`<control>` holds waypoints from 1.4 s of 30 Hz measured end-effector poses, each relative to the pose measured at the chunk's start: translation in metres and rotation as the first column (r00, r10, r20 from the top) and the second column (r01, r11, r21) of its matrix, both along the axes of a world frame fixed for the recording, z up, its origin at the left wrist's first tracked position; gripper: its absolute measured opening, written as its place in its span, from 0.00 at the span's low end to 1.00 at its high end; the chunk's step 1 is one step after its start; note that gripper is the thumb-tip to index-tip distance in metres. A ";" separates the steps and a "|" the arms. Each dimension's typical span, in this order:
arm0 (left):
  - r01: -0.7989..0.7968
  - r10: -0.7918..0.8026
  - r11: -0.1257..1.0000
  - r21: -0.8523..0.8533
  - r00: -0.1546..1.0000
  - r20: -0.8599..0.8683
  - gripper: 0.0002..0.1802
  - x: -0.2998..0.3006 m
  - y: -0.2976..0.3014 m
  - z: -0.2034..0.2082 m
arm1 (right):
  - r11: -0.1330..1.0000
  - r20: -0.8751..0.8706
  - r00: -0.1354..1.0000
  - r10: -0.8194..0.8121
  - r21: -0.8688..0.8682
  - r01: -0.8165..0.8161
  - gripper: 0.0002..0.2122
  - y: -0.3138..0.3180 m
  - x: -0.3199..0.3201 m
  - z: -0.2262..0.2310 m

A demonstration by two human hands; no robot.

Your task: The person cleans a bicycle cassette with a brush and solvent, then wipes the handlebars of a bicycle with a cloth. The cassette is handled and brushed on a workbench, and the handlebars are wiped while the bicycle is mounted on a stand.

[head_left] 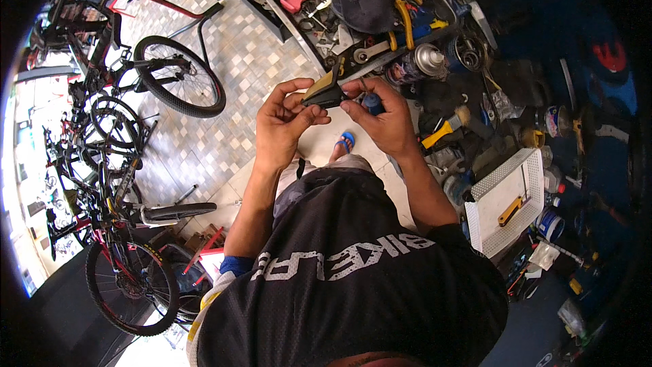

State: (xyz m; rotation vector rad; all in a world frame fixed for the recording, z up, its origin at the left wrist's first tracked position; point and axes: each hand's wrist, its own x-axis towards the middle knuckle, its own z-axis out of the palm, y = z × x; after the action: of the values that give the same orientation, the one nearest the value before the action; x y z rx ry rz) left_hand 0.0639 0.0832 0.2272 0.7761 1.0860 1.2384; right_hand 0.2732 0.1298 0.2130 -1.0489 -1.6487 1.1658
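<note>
Black-and-tan part [322, 87] — held up between both hands, ahead of the body; probably best steadied in a light grip, tool tip kept clear of skin
Left hand [284, 117] — thumb and fingers pinched on the part
Right hand [387, 122] — curled round a blue-handled tool [372, 102], fingertips at the part's right end, contact unclear

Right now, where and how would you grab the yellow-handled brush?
By the yellow handle, probably coming from the lower left, the side of the right hand. The handle is long and narrow and points that way; the bristles face away, to the upper right. That hand has a blue-handled tool in it, so it would likely need freeing first.
</note>
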 end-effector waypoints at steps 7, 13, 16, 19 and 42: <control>-0.063 0.062 0.998 0.024 0.998 0.024 0.25 -0.028 -0.007 0.003 | 0.949 -0.160 0.983 0.089 -0.287 -0.133 0.12 0.008 -0.024 0.009; -0.127 0.131 0.985 0.114 0.991 -0.027 0.23 -0.068 -0.016 0.010 | 0.961 -0.041 0.995 0.088 -0.259 -0.096 0.09 0.013 -0.085 0.020; -0.155 0.160 0.977 0.147 0.987 -0.022 0.23 -0.104 -0.023 0.008 | 0.962 0.015 0.990 0.139 -0.237 -0.131 0.08 0.014 -0.123 0.026; -0.213 0.222 0.967 0.143 0.974 -0.051 0.23 -0.143 -0.032 0.007 | 0.992 0.187 0.975 0.122 -0.014 -0.122 0.09 0.010 -0.174 0.029; -0.249 0.575 0.797 0.550 0.590 -0.566 0.25 -0.508 -0.005 0.059 | 0.754 0.163 0.987 0.008 0.647 -0.113 0.16 0.043 -0.549 0.065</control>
State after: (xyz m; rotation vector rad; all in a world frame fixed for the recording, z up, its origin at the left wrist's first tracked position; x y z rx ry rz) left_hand -0.4444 0.0785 0.2857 1.4823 1.7537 1.6694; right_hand -0.2754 0.1731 0.2778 -0.6303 -2.0099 0.4566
